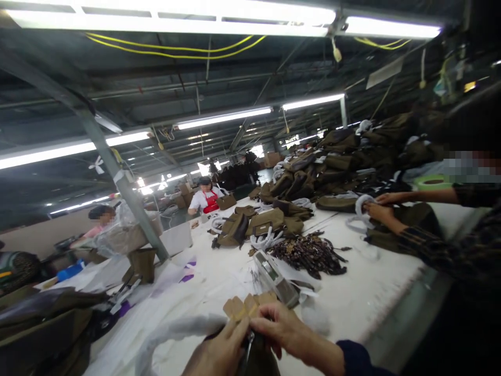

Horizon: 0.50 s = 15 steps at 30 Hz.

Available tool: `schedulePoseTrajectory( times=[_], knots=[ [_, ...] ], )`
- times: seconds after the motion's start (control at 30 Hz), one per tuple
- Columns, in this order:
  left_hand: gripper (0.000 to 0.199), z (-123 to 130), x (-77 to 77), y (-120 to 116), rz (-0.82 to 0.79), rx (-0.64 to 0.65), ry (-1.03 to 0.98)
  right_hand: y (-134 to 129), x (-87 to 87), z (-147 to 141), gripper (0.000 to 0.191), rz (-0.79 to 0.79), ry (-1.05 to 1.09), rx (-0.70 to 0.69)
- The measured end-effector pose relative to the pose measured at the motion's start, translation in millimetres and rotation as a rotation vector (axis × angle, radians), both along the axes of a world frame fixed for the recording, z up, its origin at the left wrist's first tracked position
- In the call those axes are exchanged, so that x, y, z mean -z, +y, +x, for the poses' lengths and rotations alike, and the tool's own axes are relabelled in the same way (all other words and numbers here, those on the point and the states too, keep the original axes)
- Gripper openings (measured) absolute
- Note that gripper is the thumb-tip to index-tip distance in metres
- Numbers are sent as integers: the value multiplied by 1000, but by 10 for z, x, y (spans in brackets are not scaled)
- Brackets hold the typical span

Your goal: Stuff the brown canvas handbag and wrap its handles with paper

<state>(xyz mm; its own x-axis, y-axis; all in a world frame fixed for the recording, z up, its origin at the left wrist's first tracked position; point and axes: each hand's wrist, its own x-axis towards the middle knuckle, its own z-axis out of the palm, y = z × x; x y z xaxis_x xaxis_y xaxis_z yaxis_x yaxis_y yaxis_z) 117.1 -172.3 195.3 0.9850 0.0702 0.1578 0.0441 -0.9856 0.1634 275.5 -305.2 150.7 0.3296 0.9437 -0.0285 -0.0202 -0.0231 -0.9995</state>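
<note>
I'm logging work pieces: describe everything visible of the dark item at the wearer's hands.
The dark item looks like soft olive-brown fabric, perhaps a bag. A shiny metal piece, possibly a zip pull, shows near its top. The left hand and right hand meet there and seem to pinch it. It is low in view, by the white table. Hands and lower picture edge hide the rest.

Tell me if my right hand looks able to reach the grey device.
Probably yes: the grey device sits just beyond the right hand, nothing evident between, though it is busy at the dark item.
</note>
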Motion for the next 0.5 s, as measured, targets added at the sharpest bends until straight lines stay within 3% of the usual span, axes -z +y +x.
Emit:
schedulePoseTrajectory(
  times=[0.07,0.17,0.33,0.5],
  knots=[
    [37,83,-2,-24,66,-16,79,-10,34,19,31,2,16,-6],
    [25,135,-80,-72,35,-47,126,-26,51,37,28,21,18,-12],
    [28,239,-56,-99,69,-100,200,-19,61,48,32,19,14,-1],
    [29,304,-16,-147,240,-7,212,8,144,47,42,13,36,44]
  ],
)
